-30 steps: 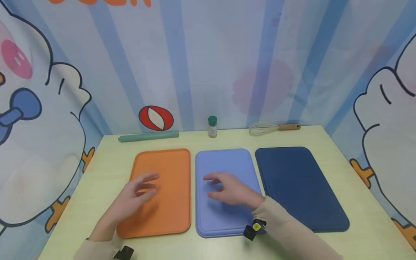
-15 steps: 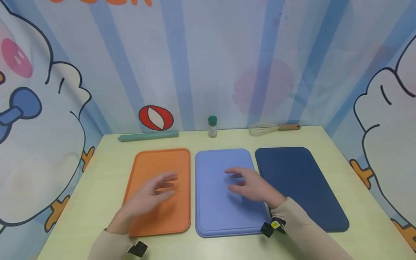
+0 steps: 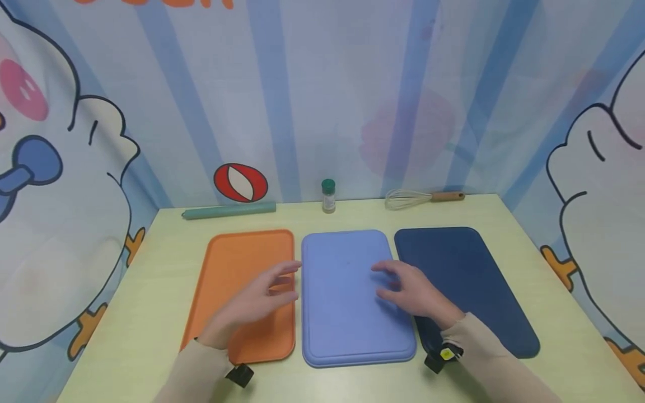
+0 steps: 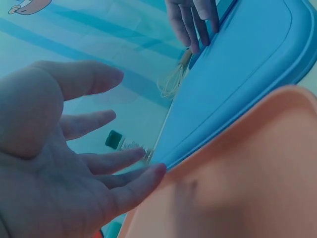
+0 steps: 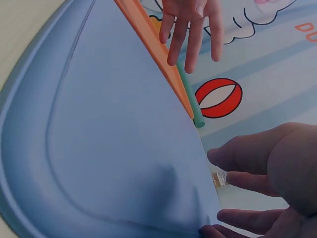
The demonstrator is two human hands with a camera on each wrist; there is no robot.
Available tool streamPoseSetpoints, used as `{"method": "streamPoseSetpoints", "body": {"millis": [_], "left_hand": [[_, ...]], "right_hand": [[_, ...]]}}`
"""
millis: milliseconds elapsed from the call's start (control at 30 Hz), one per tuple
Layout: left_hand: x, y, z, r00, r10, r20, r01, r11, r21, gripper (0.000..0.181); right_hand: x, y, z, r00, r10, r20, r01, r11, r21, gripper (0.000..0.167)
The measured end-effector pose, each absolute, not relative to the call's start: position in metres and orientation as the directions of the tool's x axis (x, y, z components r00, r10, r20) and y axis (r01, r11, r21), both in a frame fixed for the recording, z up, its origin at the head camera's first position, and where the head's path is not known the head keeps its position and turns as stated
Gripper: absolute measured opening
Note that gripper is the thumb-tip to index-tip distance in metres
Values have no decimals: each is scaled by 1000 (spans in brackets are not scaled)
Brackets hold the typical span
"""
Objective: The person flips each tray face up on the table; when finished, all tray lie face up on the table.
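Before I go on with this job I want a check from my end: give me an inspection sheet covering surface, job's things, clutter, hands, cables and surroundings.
Surface: pale yellow table.
Job's things: orange tray, light-blue tray and dark-blue tray, side by side.
Clutter: green rod, upright green-capped jar and whisk, along the back edge.
Hands: left hand over the orange tray, right hand where the two blue trays adjoin; both hold nothing.
Cables: nothing seen.
Surroundings: striped, cartoon-printed backdrop behind and at both sides.
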State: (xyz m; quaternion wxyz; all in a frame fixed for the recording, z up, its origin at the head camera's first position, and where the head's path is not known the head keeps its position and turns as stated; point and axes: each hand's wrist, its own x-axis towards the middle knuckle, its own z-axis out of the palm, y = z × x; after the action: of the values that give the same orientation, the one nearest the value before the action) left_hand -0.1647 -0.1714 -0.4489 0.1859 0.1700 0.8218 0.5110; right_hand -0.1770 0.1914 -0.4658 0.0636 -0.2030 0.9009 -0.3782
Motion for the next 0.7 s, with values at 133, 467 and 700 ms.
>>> {"method": "streamPoseSetpoints", "body": {"millis": [133, 467, 700], "left_hand": [[-168, -161, -449, -864, 479, -152, 98, 456, 885, 68], [-172, -140, -447, -874, 457, -163, 106, 508, 855, 67], [-178, -132, -450, -881, 438, -178, 83, 515, 853, 66]], "right_hand": [[-174, 198, -465, -914, -403, 55, -335, 668, -664, 47], [-165, 205, -461, -917, -398, -25, -292, 713, -638, 59], [-162, 204, -459, -913, -403, -63, -276, 724, -633, 63]]}}
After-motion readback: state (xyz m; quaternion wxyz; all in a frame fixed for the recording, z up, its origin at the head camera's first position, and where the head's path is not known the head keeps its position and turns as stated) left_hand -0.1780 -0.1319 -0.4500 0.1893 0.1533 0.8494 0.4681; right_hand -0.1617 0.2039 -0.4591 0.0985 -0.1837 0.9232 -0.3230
